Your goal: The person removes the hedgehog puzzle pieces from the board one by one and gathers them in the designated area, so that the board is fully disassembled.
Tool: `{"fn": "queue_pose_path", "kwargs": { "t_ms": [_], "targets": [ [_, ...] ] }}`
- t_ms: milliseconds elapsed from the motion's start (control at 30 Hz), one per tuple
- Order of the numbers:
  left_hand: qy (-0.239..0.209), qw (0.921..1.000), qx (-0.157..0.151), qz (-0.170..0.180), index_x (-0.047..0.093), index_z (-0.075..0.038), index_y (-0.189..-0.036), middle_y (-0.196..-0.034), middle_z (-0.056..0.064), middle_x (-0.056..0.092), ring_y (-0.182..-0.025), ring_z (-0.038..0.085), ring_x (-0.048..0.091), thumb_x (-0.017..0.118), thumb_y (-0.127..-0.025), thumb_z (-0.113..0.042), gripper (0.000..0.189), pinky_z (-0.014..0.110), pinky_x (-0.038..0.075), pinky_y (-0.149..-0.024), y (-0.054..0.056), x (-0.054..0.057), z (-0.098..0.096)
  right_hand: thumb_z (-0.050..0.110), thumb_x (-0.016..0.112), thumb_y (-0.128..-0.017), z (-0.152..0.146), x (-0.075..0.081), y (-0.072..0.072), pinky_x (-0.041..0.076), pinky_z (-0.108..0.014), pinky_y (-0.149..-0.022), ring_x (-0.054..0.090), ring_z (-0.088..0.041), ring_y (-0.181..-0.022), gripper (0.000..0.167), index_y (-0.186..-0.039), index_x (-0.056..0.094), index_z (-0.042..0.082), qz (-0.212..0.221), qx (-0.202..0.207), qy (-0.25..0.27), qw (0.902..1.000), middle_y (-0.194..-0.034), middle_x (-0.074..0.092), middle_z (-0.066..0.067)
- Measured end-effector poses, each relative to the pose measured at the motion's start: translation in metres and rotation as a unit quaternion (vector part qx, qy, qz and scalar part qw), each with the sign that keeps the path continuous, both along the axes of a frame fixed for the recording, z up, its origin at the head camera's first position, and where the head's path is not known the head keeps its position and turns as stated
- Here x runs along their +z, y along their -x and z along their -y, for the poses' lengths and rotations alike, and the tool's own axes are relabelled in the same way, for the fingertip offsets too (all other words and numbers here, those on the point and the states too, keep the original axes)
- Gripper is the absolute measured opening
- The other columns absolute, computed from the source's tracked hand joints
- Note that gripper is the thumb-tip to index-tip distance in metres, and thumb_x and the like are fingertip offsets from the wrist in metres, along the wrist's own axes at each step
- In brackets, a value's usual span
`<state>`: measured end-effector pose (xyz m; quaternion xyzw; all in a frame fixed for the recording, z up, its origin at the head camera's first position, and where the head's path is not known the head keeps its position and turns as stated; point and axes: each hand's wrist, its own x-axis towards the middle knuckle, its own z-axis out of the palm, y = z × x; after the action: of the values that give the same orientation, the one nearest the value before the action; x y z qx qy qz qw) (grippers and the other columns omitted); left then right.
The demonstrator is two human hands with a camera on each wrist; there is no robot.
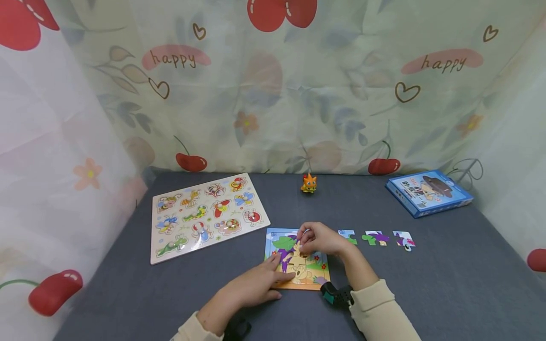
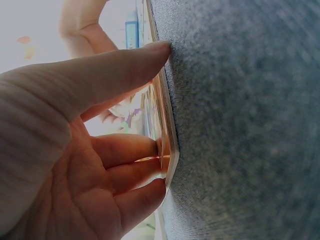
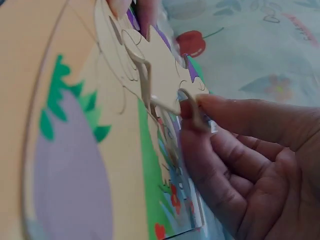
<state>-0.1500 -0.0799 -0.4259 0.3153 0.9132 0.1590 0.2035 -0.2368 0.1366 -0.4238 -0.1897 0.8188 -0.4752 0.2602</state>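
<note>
A colourful wooden jigsaw board [image 1: 303, 286] lies on the dark cloth, partly covered by both hands. My left hand [image 1: 258, 280] rests on its left side with fingers extended; in the left wrist view the thumb [image 2: 120, 75] reaches the board's edge [image 2: 172, 135]. Thumb and forefinger of my right hand [image 1: 321, 237] pinch a jigsaw piece [image 3: 199, 115], tilted over the upper middle of the picture. Beside it, a cream piece [image 3: 162, 67] sits raised above the board's face. Three loose pieces lie in a row to the right, the nearest one [image 1: 350, 236] close to the right hand.
A larger insect puzzle board [image 1: 200, 251] lies at the back left. An orange toy figure [image 1: 309, 183] stands at the back middle, and a blue box [image 1: 431, 192] lies at the back right. Printed curtains [image 1: 273, 142] border the table.
</note>
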Motion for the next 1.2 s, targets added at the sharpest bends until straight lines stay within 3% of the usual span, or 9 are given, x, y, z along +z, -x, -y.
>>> {"fn": "queue_pose_path", "kwargs": {
  "t_ms": [467,767,1200],
  "targets": [
    [0.002,1.0,-0.004,-0.004,0.051,-0.028,-0.134,-0.153,0.018,0.024,-0.142,0.032,0.021,0.063,-0.088,-0.027,0.047,0.044,0.033,-0.11,0.0,-0.001,0.0,0.006,0.063,-0.087,-0.008,-0.005,0.004,0.057,-0.036,-0.072,0.066,-0.015,-0.072,0.022,-0.104,0.056,-0.006,0.036,-0.033,0.051,0.9975,-0.08,0.067,-0.006],
    [-0.001,1.0,-0.001,-0.006,0.051,-0.03,-0.134,-0.152,0.018,0.025,-0.142,0.032,0.022,0.064,-0.088,-0.027,0.048,0.044,0.032,-0.11,0.0,-0.002,0.0,0.008,0.064,-0.086,-0.023,-0.003,0.004,0.056,-0.035,-0.069,0.063,-0.013,-0.066,0.026,-0.107,0.057,-0.006,0.044,-0.045,0.055,0.9965,-0.076,0.066,-0.003],
    [0.007,0.9999,0.009,0.007,0.05,-0.032,-0.135,-0.153,0.016,0.025,-0.143,0.03,0.021,0.064,-0.088,-0.029,0.049,0.045,0.031,-0.111,0.0,-0.001,-0.002,0.011,0.063,-0.088,-0.058,0.003,-0.003,0.056,-0.034,-0.07,0.062,-0.014,-0.07,0.029,-0.109,0.055,-0.007,0.036,-0.067,0.044,0.9962,-0.08,0.066,-0.002]
  ]
}}
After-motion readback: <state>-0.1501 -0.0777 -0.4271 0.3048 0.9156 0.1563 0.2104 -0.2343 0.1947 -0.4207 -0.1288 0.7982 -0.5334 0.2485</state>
